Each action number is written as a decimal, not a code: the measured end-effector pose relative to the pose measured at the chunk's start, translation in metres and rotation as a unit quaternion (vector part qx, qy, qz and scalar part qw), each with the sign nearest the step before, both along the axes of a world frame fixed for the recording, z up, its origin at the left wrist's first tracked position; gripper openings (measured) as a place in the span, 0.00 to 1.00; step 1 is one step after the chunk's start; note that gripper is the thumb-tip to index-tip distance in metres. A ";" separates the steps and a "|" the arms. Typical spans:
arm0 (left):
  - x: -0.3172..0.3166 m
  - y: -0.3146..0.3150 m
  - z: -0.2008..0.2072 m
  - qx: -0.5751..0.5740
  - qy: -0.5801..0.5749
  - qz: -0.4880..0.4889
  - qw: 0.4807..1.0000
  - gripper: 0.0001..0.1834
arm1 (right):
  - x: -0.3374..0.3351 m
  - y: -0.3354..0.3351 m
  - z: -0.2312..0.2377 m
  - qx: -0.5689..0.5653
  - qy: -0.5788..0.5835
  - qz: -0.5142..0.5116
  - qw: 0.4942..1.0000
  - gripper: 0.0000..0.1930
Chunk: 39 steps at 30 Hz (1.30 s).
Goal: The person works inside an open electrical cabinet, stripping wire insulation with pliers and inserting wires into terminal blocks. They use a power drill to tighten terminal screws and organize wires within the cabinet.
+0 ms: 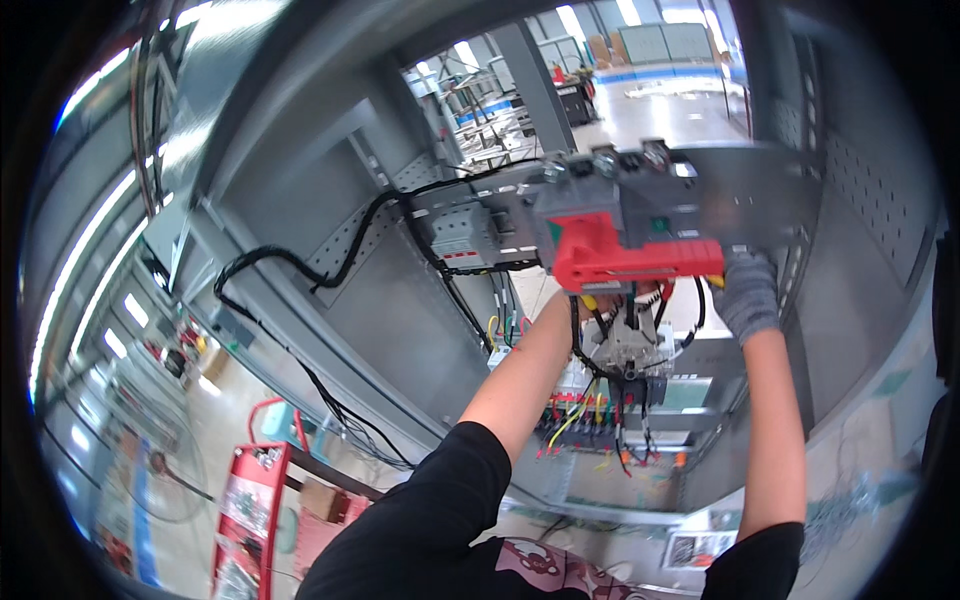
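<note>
The right hand (748,295), wearing a grey knitted glove, is reaching up beside the free end of a long red plastic switch handle (650,261). Its fingers are turning away from view near a small yellow piece (716,282), so whether they are grasping anything cannot be told. The bare left forearm (530,365) is reaching in under the handle, and the left hand (646,300) is mostly hiding behind the switch and its cables; its grip cannot be told either.

The handle is pointing rightward from a grey box-shaped switch body (582,203), which is sitting on a flat grey metal crossplate (750,195). Black insulated cables (701,312) are hanging below it. To the left, a pale grey block-shaped electrical module (463,236) is sitting on the same crossplate.

Lower down, thin coloured wires (562,428) are trailing among terminals. A thick black cable bundle (345,267) is snaking along the left side of the grey metal cabinet (880,200). Outside, a red metal cart (240,500) is standing at lower left.
</note>
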State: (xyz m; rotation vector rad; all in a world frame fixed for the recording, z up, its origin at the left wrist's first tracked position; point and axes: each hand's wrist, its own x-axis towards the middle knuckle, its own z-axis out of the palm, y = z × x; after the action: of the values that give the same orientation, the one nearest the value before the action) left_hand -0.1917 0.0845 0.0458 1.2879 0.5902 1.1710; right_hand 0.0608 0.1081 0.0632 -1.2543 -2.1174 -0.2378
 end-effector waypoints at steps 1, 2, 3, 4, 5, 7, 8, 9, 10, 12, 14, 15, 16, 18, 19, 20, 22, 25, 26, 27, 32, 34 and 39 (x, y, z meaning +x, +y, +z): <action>0.003 0.009 -0.007 -0.003 0.003 -0.011 1.000 0.22 | 0.003 0.005 -0.007 -0.012 -0.018 -0.011 1.000 0.14; -0.008 -0.007 -0.004 -0.009 0.018 0.012 1.000 0.22 | -0.008 0.004 -0.010 -0.027 -0.021 0.010 0.999 0.12; 0.001 0.010 -0.007 -0.011 0.020 -0.009 1.000 0.22 | 0.004 0.016 -0.018 -0.026 -0.034 -0.007 0.999 0.11; 0.005 0.012 -0.006 -0.017 0.031 -0.012 0.999 0.22 | 0.010 0.021 -0.022 -0.029 -0.038 -0.008 0.999 0.10; 0.003 0.009 -0.006 -0.022 0.045 -0.004 0.999 0.22 | 0.010 0.020 -0.024 -0.011 -0.061 -0.013 0.998 0.10; -0.002 0.003 -0.004 -0.034 0.068 0.009 0.997 0.22 | 0.012 0.023 -0.027 -0.041 -0.061 -0.018 0.997 0.11; -0.006 0.001 -0.005 -0.043 0.073 0.021 0.996 0.22 | 0.012 0.023 -0.028 -0.048 -0.044 -0.010 0.998 0.12; -0.008 -0.002 -0.006 -0.056 0.067 0.036 0.996 0.22 | 0.015 0.020 -0.030 -0.060 -0.030 -0.012 0.998 0.13; -0.012 -0.004 -0.007 -0.069 0.057 0.058 0.994 0.22 | 0.023 0.014 -0.030 -0.059 -0.017 -0.013 0.998 0.14; -0.025 -0.016 -0.016 -0.124 -0.050 0.138 0.981 0.18 | 0.021 -0.008 -0.034 -0.066 0.035 -0.035 0.997 0.15; -0.040 -0.045 -0.026 -0.129 -0.113 0.225 0.959 0.17 | 0.016 -0.040 -0.039 -0.117 0.071 -0.060 0.989 0.16; -0.036 -0.058 -0.031 -0.107 -0.123 0.255 0.953 0.16 | 0.021 -0.056 -0.043 -0.137 0.088 -0.083 0.983 0.16; -0.027 -0.070 -0.033 -0.083 -0.133 0.280 0.947 0.16 | 0.030 -0.073 -0.050 -0.127 0.145 -0.080 0.978 0.18; 0.001 -0.107 -0.032 -0.085 -0.021 0.388 0.917 0.16 | 0.044 -0.105 -0.072 -0.149 0.254 -0.049 0.955 0.22; 0.014 -0.131 -0.043 -0.021 0.024 0.432 0.901 0.16 | 0.049 -0.120 -0.083 -0.181 0.300 -0.016 0.937 0.23; 0.031 -0.152 -0.055 0.043 0.067 0.471 0.878 0.16 | 0.058 -0.128 -0.109 -0.142 0.306 -0.002 0.941 0.22; 0.035 -0.220 -0.058 0.165 0.168 0.538 0.810 0.18 | 0.046 -0.166 -0.119 -0.223 0.271 -0.032 0.936 0.23; 0.018 -0.313 -0.052 0.179 0.327 0.578 0.726 0.18 | 0.031 -0.202 -0.151 -0.317 0.343 0.119 0.876 0.27; 0.007 -0.337 -0.065 0.170 0.374 0.553 0.725 0.17 | 0.027 -0.209 -0.162 -0.358 0.373 0.166 0.840 0.28; -0.002 -0.363 -0.081 0.127 0.405 0.528 0.736 0.15 | 0.017 -0.216 -0.175 -0.337 0.371 0.188 0.845 0.24; -0.028 -0.466 -0.157 -0.117 0.597 0.398 0.686 0.13 | -0.033 -0.256 -0.138 -0.515 0.363 0.292 0.719 0.12; -0.034 -0.480 -0.168 -0.173 0.625 0.371 0.665 0.14 | -0.050 -0.272 -0.114 -0.544 0.396 0.335 0.660 0.12; -0.061 -0.477 -0.156 -0.137 0.590 0.426 0.672 0.14 | -0.072 -0.295 -0.107 -0.495 0.394 0.341 0.696 0.17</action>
State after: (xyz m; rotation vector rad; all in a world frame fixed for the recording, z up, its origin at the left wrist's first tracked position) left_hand -0.2530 -0.3930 -0.1103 1.4087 2.4479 0.6885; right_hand -0.0112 -0.1869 -0.0443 -0.6666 -1.6694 1.6594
